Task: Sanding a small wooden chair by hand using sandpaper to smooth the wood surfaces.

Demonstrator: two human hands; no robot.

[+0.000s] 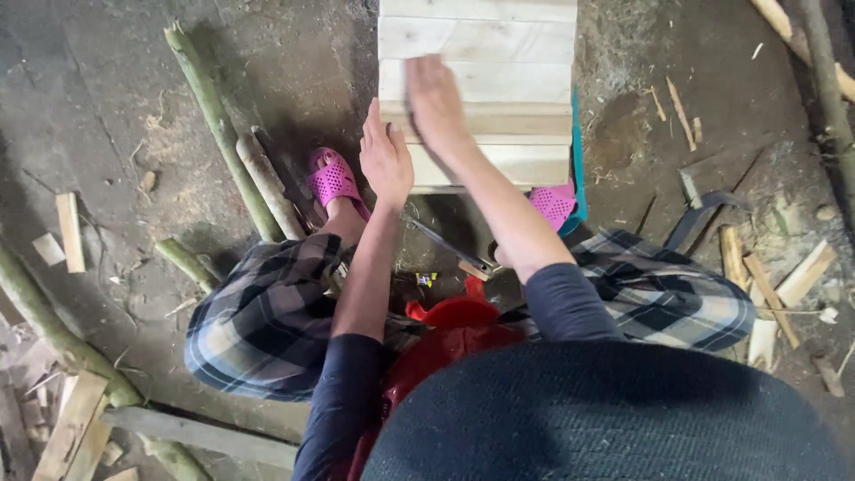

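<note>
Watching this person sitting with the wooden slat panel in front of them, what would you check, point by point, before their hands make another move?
1. Left hand on the wooden slat panel: ok, it rests at the panel's left edge.
2. Right hand placed: ok, flat on the slats, though blurred.
3. Both hands free of tools: ok, open, nothing held.
4. Panel steady: cannot tell, its support is hidden.
5. Feet out of the way: ok, pink sandal sits left of the panel.
6. Floor around tidy: not ok, wood offcuts and poles lie about.
</note>
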